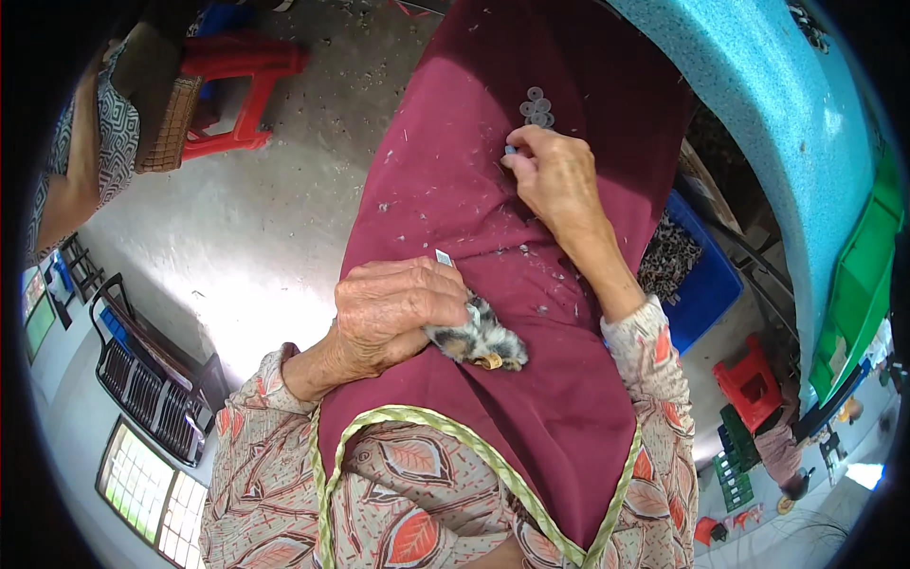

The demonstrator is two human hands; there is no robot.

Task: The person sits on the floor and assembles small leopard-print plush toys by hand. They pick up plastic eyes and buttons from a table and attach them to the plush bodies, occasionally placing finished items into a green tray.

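A small speckled shell point(479, 339), mottled grey, white and tan, lay under the left hand point(398, 308), pinned against the maroon apron point(531, 398) spread over the person's lap. The fingers of that hand were curled down around its near end, closed on it, so that only the far part stuck out toward the right. A thin, pale blade-like tool point(444, 257) poked up from between the same fingers, just above the knuckles; how it was gripped I could not make out.

The right hand point(555, 175) was stretched well forward of the left one, farther down the lap. Its fingertips were pinched together on a tiny bluish disc point(511, 150), pressed against the cloth. Just beyond those fingertips sat a small cluster of grey round discs point(536, 106), touching one another on the apron. Pale shavings and flecks were scattered over the fabric between and around both hands.

The apron had a light green piped edge point(455, 431) near the body, over a sleeved garment printed with orange leaves.

Off to the right of the right forearm stood a blue crate point(706, 284) holding dark speckled bits, and beyond it a curved turquoise surface point(758, 104). Lower on that side was a small red stool point(749, 384). Far to the left of the hands, on the grey concrete floor point(284, 190), stood a red plastic stool point(237, 90), with another person's patterned sleeve point(114, 133) beside it.
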